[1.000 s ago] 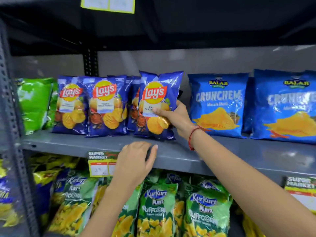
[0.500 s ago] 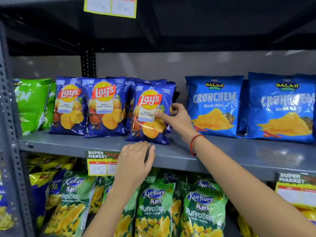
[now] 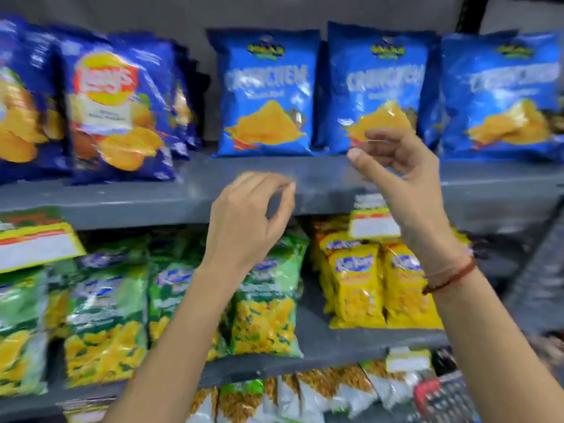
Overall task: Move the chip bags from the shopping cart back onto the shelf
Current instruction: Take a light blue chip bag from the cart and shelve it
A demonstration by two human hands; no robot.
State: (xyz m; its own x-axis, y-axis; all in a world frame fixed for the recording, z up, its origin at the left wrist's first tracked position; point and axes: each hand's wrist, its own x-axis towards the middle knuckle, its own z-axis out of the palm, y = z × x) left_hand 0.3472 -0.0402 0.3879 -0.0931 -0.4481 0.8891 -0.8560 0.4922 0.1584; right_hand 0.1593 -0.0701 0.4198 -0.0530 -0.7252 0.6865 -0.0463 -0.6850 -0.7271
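Observation:
Dark blue Lay's chip bags (image 3: 117, 114) stand upright at the left of the grey shelf (image 3: 195, 184). My right hand (image 3: 399, 175) hovers in front of the shelf edge, fingers loosely curled, holding nothing, well right of the Lay's bags. My left hand (image 3: 247, 221) is just below the shelf's front lip, fingers bent and empty. A corner of the red and black shopping cart (image 3: 442, 398) shows at the bottom right. The whole view is motion-blurred.
Lighter blue Crunchem bags (image 3: 265, 96) fill the shelf's right side. Below are green Kurkure bags (image 3: 265, 315) and yellow bags (image 3: 381, 288). A lower shelf holds clear snack packets (image 3: 320, 392). Price tags (image 3: 33, 242) hang on the shelf edges.
My right hand has let go of the Lay's bag, which stays on the shelf, and pulled back to the right. My left hand left the shelf edge. The view swung right and down.

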